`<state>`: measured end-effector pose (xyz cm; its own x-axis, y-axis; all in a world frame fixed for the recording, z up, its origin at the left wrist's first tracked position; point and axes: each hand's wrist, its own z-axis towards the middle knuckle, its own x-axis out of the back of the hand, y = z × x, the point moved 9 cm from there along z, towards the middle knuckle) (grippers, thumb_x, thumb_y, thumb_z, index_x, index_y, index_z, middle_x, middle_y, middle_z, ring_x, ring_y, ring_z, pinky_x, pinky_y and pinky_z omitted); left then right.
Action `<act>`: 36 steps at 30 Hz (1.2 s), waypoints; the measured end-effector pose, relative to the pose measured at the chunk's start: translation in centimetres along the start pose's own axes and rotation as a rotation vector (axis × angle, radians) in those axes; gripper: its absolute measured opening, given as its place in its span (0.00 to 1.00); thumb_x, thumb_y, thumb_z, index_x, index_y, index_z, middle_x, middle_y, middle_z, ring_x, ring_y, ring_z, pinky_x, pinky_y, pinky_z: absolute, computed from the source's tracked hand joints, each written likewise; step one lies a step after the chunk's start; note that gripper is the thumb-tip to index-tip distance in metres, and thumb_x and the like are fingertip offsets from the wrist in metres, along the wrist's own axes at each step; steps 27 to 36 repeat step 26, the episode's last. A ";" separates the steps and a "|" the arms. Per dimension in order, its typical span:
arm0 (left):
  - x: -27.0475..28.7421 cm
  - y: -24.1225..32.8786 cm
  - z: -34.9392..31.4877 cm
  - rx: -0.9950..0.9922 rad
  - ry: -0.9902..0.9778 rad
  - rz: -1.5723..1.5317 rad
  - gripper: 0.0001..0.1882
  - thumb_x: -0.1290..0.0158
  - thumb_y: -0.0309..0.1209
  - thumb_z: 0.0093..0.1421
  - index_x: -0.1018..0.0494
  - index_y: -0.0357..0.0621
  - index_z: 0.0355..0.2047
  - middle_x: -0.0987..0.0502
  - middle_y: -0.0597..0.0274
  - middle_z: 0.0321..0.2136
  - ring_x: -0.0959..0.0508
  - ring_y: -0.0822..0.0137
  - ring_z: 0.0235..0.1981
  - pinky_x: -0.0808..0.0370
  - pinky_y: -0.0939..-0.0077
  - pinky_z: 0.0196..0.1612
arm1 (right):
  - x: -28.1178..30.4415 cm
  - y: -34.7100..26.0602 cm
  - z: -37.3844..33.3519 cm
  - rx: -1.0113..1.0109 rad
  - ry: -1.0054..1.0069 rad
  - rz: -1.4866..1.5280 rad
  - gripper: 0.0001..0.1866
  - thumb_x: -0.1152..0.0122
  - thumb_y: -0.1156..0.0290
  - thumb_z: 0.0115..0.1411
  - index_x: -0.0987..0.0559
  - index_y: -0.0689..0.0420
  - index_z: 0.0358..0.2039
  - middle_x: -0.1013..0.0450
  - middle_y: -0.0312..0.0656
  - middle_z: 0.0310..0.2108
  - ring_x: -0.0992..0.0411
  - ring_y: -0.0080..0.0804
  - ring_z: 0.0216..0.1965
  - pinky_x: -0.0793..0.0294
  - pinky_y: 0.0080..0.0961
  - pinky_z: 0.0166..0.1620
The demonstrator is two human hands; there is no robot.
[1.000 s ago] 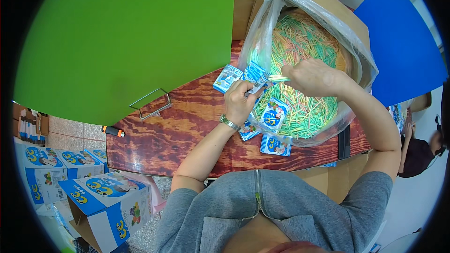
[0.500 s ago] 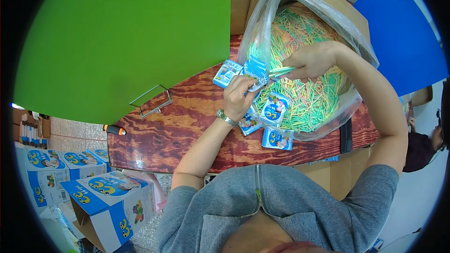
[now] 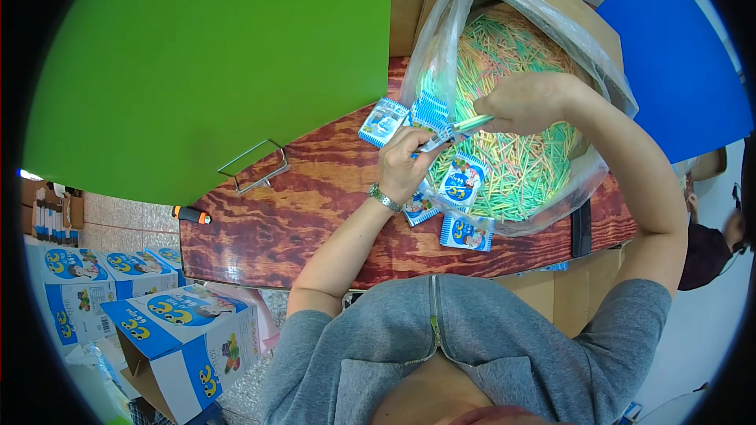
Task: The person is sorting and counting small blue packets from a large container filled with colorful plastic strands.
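Observation:
My left hand (image 3: 404, 164), a metal watch on its wrist, pinches a small blue-and-white packet (image 3: 438, 140) at the near left rim of a big clear plastic bag (image 3: 450, 39). Inside that bag lies a heap of thin pastel candy sticks (image 3: 528, 177), green, yellow and pink. Over the heap, my right hand (image 3: 524, 102) is closed on a small bunch of candy sticks (image 3: 474, 123). The bunch points left, its ends at the packet's mouth; whether they are inside it I cannot tell. More packets lie around my left hand, one packet (image 3: 465, 179) against the bag.
A green panel (image 3: 220, 55) covers the far left of the red-brown wooden table (image 3: 331, 189), with a wire stand (image 3: 256, 169) before it. An orange-black cutter (image 3: 191, 215) lies at the left edge. Printed cartons (image 3: 185, 323) stand below left. A blue panel (image 3: 669, 55) rises at right.
The candy sticks in my right hand have come slightly up and closer to the packet's mouth. My left hand has tilted the packet flatter towards them.

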<state>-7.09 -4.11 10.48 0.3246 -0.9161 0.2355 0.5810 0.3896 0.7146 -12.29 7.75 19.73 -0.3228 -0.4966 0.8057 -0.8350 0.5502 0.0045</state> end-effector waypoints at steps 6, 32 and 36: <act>-0.3 0.4 -0.2 -0.047 -0.002 0.065 0.12 0.33 0.21 0.46 0.23 0.36 0.31 0.21 0.59 0.28 0.22 0.68 0.26 0.27 0.78 0.27 | 0.1 -0.3 0.1 -0.121 -0.110 -0.066 0.17 0.46 0.60 0.63 0.22 0.61 0.42 0.22 0.54 0.34 0.24 0.53 0.39 0.25 0.44 0.43; 1.6 -6.4 -2.3 0.271 -0.033 0.120 0.13 0.50 0.34 0.66 0.24 0.40 0.44 0.23 0.52 0.42 0.22 0.62 0.40 0.26 0.70 0.44 | -7.7 0.7 7.6 -0.117 0.681 0.562 0.17 0.37 0.61 0.58 0.24 0.54 0.46 0.22 0.53 0.36 0.23 0.48 0.38 0.23 0.37 0.39; 1.6 -6.4 -2.3 0.271 -0.033 0.120 0.13 0.50 0.34 0.66 0.24 0.40 0.44 0.23 0.52 0.42 0.22 0.62 0.40 0.26 0.70 0.44 | -7.7 0.7 7.6 -0.117 0.681 0.562 0.17 0.37 0.61 0.58 0.24 0.54 0.46 0.22 0.53 0.36 0.23 0.48 0.38 0.23 0.37 0.39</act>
